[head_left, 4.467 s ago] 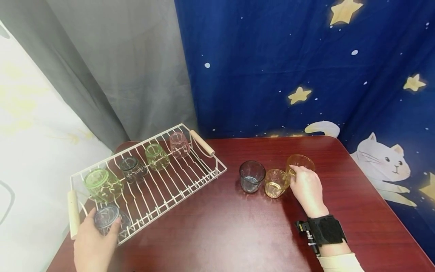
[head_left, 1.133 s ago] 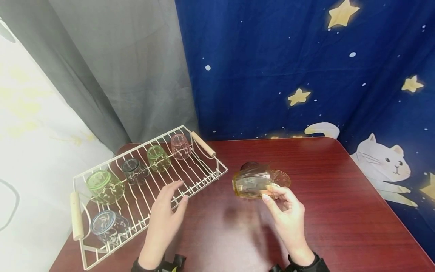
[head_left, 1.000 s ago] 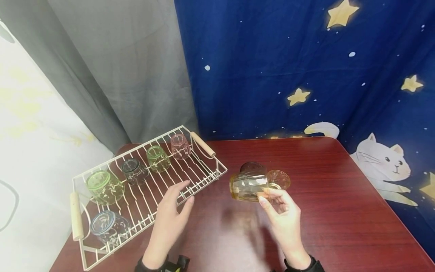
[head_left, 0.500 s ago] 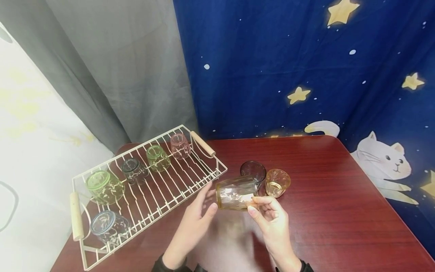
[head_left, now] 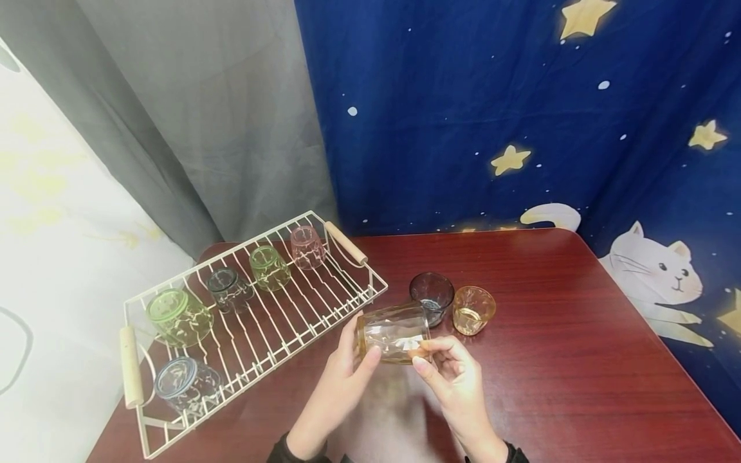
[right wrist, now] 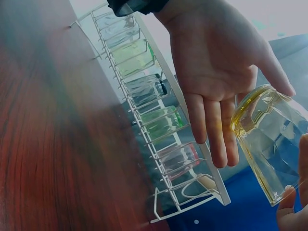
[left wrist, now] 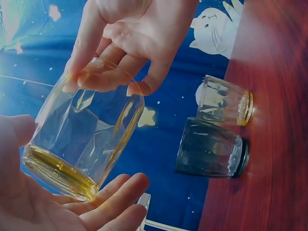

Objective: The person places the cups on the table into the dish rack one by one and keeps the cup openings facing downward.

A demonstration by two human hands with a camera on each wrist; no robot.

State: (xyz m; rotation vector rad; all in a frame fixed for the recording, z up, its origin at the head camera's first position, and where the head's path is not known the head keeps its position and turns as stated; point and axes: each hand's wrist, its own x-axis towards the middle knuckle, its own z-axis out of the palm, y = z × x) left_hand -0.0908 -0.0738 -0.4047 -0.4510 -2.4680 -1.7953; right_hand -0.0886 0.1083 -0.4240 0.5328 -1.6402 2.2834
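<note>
A clear yellow glass tumbler (head_left: pixel 393 334) is held on its side above the table, base to the left. My right hand (head_left: pixel 457 379) pinches it at the rim with thumb and fingers, also plain in the left wrist view. My left hand (head_left: pixel 341 379) is at the base end, its thumb lying along the glass. In the right wrist view the left hand's fingers (right wrist: pixel 219 130) stretch out straight past the base of the yellow tumbler (right wrist: pixel 274 139). Behind, a dark grey tumbler (head_left: pixel 431 299) and a smaller yellow tumbler (head_left: pixel 473 310) stand upright on the table.
A white wire rack (head_left: pixel 272 350) with wooden handles (head_left: pixel 345 243) stands at the left. In it are a pink glass (head_left: pixel 308 247), a small green glass (head_left: pixel 269 268), a dark glass (head_left: pixel 229 289), a large green glass (head_left: pixel 179 318) and a blue glass (head_left: pixel 188 384).
My right hand picked the larger yellow tumbler off the table, tipped it sideways and brought it left. My left hand let go of the blue glass in the rack and moved right to the tumbler's base.
</note>
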